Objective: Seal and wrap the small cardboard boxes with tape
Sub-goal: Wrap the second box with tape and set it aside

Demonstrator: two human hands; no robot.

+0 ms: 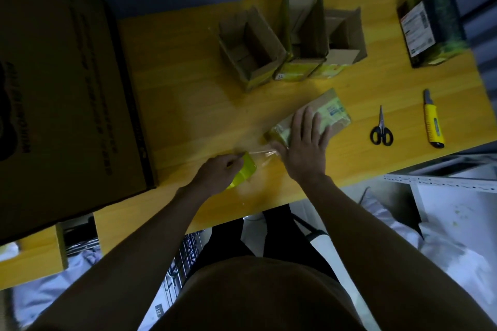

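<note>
One small closed box (312, 119) lies mid-table (188, 94), right hand (304, 145) flat on top, fingers straight, pressing it down. Just left of that box, the left hand (215, 172) has its grip curled round a yellow tape roll (243, 173), with a clear strip of tape (262, 154) stretched over to the box's near end. Behind the box: three open boxes (252, 48) in a row; can't tell what's inside. To its right, one pair of scissors (381, 129), one yellow utility knife (432, 121). Far right corner, one dark labelled package (433, 24). Way left, one big carton (53, 75).
</note>
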